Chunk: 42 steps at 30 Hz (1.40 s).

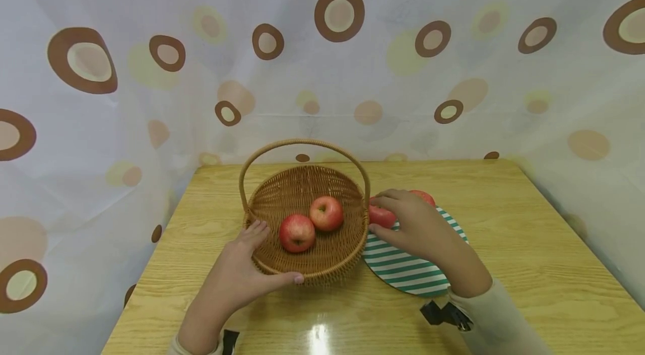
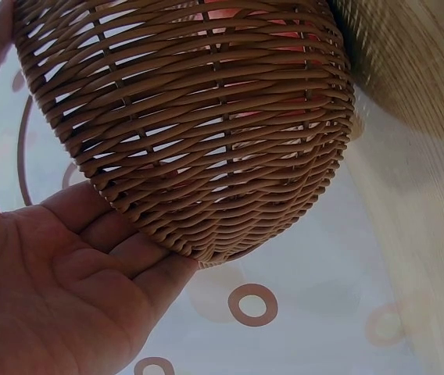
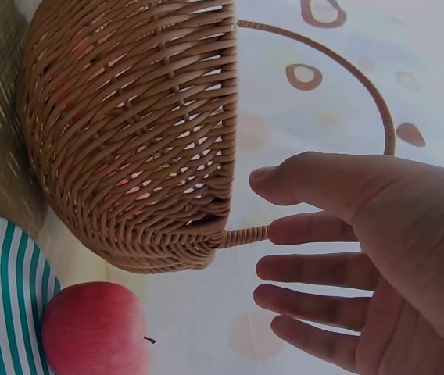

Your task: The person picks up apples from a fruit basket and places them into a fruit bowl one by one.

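Note:
A round wicker basket [image 1: 322, 262] with an arched handle [image 1: 302, 144] stands mid-table and holds two red apples [image 1: 297, 232] [image 1: 326, 213]. My left hand [image 1: 254, 257] rests flat against its near-left wall, fingers straight and thumb along the front rim; the left wrist view shows the left hand [image 2: 73, 266] under the weave of the basket [image 2: 198, 133]. To the right, a green-and-white striped plate [image 1: 403, 271] carries two more apples [image 1: 380, 216] [image 1: 424, 196]. My right hand [image 1: 400, 219] hovers over the nearer one with spread fingers [image 3: 308, 269], apart from that apple [image 3: 93, 328].
The wooden table [image 1: 529, 265] has bare surface to the right and in front. A white curtain [image 1: 151, 92] with brown rings closes in the back and both sides. The table's left edge lies close to my left forearm.

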Tool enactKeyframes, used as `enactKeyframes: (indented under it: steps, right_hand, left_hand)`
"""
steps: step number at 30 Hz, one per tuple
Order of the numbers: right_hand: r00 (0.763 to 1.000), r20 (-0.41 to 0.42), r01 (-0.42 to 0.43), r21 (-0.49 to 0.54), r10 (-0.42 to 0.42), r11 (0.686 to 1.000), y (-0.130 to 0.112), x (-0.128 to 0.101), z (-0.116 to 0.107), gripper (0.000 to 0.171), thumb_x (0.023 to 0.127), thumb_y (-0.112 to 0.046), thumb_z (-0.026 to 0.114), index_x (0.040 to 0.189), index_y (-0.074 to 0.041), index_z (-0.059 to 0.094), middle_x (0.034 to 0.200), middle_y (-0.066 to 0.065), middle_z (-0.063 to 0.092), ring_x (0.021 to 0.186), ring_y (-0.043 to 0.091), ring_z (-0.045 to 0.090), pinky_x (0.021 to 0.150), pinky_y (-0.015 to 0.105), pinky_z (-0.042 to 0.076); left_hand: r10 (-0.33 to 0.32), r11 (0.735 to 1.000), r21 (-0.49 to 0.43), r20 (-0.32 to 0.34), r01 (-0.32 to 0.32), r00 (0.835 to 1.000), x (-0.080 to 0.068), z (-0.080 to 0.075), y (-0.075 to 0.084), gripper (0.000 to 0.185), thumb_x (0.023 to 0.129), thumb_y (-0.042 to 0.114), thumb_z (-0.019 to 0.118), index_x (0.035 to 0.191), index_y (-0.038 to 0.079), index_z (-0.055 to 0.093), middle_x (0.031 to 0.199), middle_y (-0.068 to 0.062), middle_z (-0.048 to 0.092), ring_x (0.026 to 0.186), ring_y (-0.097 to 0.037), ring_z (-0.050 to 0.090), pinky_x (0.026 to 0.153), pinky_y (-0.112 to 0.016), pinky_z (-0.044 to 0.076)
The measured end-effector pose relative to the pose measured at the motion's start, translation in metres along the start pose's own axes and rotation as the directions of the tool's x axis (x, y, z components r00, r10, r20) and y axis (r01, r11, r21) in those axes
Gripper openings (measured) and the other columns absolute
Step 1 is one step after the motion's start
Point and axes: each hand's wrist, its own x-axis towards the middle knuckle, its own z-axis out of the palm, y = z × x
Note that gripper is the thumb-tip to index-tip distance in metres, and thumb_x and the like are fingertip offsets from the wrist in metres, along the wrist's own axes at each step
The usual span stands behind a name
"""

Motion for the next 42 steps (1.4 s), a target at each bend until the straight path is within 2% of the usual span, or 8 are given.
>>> enactKeyframes:
  steps: [6,12,16,21,30,42]
  right_hand:
    - [0.999,-0.027,0.025,0.092,-0.023,0.995,-0.010,0.001,0.001,0.038,0.092,-0.028,0.085,0.123,-0.008,0.077,0.122,0.006,0.075,0.114,0.025,0.073,0.092,0.045,0.064]
    - [0.999,-0.023,0.031,0.153,-0.027,0.988,-0.019,0.006,0.006,0.040,0.090,-0.028,0.087,0.124,-0.010,0.076,0.128,0.008,0.073,0.123,0.027,0.069,0.095,0.045,0.063]
    - [0.999,-0.010,0.041,0.159,-0.039,0.987,-0.023,0.009,0.009,0.046,0.089,-0.033,0.088,0.126,-0.010,0.076,0.133,0.008,0.072,0.131,0.030,0.065,0.102,0.048,0.061]
    - [0.998,0.004,0.063,0.171,-0.065,0.983,-0.027,0.013,0.014,0.045,0.089,-0.033,0.087,0.126,-0.011,0.076,0.133,0.008,0.070,0.130,0.030,0.065,0.105,0.050,0.059]
    - [0.987,-0.013,0.163,0.150,-0.163,0.975,-0.033,0.019,0.025,0.044,0.088,-0.030,0.089,0.123,-0.008,0.076,0.128,0.007,0.072,0.120,0.023,0.070,0.098,0.039,0.062]
    - [0.990,0.050,0.124,0.140,-0.132,0.982,-0.041,0.026,0.034,0.046,0.091,-0.033,0.086,0.129,-0.009,0.074,0.135,0.005,0.069,0.126,0.022,0.067,0.101,0.037,0.061]
  left_hand:
    - [0.001,1.000,0.008,-0.004,-0.001,1.000,0.000,0.000,0.000,0.127,0.066,0.087,0.080,0.153,-0.001,0.054,0.163,-0.023,0.046,0.156,-0.043,0.037,0.122,-0.068,0.037]
    - [0.004,1.000,0.003,-0.010,-0.004,1.000,-0.001,-0.001,0.001,0.126,0.066,0.086,0.081,0.153,-0.001,0.054,0.162,-0.024,0.047,0.156,-0.043,0.038,0.121,-0.068,0.037]
    - [0.003,1.000,-0.005,-0.005,-0.003,1.000,-0.001,-0.001,0.002,0.125,0.066,0.085,0.082,0.153,-0.001,0.054,0.162,-0.024,0.046,0.156,-0.044,0.038,0.121,-0.069,0.037]
    - [-0.002,1.000,-0.007,0.001,0.002,1.000,-0.001,-0.001,0.003,0.125,0.067,0.084,0.082,0.154,0.000,0.053,0.163,-0.024,0.046,0.156,-0.043,0.037,0.121,-0.070,0.036]
    - [-0.002,1.000,0.002,-0.003,0.002,1.000,-0.001,-0.001,0.003,0.126,0.066,0.086,0.080,0.153,-0.001,0.054,0.162,-0.024,0.046,0.156,-0.043,0.037,0.120,-0.071,0.036]
    - [-0.002,1.000,0.015,-0.004,0.002,1.000,-0.001,0.000,0.001,0.126,0.066,0.088,0.079,0.154,0.001,0.054,0.162,-0.023,0.047,0.156,-0.043,0.038,0.119,-0.072,0.037]
